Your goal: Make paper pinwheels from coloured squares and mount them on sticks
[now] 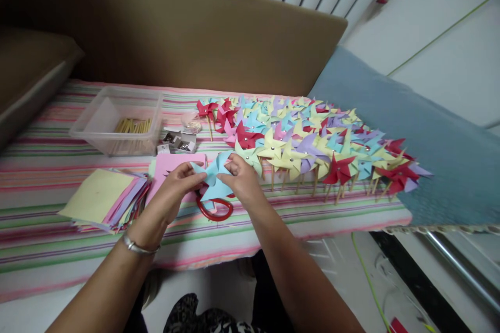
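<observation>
Between both hands is a light blue paper pinwheel [214,174], its corners folded in toward the middle. My left hand [183,183] pinches its left side between thumb and fingers. On the right side, my right hand [241,177] grips the paper with the thumb near its centre. No stick shows on this pinwheel. Just below the hands lie scissors with red handles [216,217], their blades mostly hidden. Under and behind my left hand is a pink paper sheet [164,166].
A stack of coloured paper squares [97,195] lies at left. Behind it stands a clear plastic tub [91,130] with wooden sticks [133,125]. Small boxes of metal fasteners [179,141] sit beside it. Many finished pinwheels [289,156] cover the right side; a cardboard panel [203,31] stands behind.
</observation>
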`<state>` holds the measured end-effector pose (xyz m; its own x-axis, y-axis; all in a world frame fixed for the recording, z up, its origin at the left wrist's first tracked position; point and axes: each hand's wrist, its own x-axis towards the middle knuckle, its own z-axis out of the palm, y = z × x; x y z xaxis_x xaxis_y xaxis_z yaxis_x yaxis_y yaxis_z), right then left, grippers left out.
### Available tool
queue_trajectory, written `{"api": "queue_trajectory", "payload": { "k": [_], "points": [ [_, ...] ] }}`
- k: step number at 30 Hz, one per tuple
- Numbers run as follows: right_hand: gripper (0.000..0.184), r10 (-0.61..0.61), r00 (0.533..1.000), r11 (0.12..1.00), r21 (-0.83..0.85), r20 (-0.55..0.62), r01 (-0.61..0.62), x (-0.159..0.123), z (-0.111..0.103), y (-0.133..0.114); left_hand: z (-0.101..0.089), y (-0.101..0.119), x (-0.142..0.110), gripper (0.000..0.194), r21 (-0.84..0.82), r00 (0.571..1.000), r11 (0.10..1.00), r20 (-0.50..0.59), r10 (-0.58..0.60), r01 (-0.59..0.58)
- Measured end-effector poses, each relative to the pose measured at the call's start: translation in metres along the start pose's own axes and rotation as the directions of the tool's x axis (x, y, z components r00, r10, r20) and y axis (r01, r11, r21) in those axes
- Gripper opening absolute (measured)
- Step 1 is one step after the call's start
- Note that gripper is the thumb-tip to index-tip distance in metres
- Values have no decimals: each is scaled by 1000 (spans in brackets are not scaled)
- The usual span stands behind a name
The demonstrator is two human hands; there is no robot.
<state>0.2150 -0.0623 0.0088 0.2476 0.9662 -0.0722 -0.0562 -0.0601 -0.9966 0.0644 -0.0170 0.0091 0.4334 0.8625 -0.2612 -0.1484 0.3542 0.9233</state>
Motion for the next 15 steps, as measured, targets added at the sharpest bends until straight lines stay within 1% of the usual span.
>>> {"api": "queue_trajectory", "payload": {
  "k": [3, 6, 10, 15],
  "points": [
    [30, -14, 998, 996, 91, -55, 19, 2, 5, 4, 5, -8, 0, 37, -98, 997, 993, 42, -68, 72],
    [29, -20, 999, 991, 135, -44, 25, 1, 11, 8, 8, -14, 2, 34, -182, 995, 978, 45, -90, 97],
    [33, -3, 1000, 982, 189, -19, 7, 0, 17, 9, 8, -18, 5, 29, -203, 996, 975, -6, -91, 88],
    [37, 47, 999, 982, 182, -8, -44, 2, 18, 11, 6, -17, 8, 26, -196, 994, 979, -81, -75, 58]
  ]
}}
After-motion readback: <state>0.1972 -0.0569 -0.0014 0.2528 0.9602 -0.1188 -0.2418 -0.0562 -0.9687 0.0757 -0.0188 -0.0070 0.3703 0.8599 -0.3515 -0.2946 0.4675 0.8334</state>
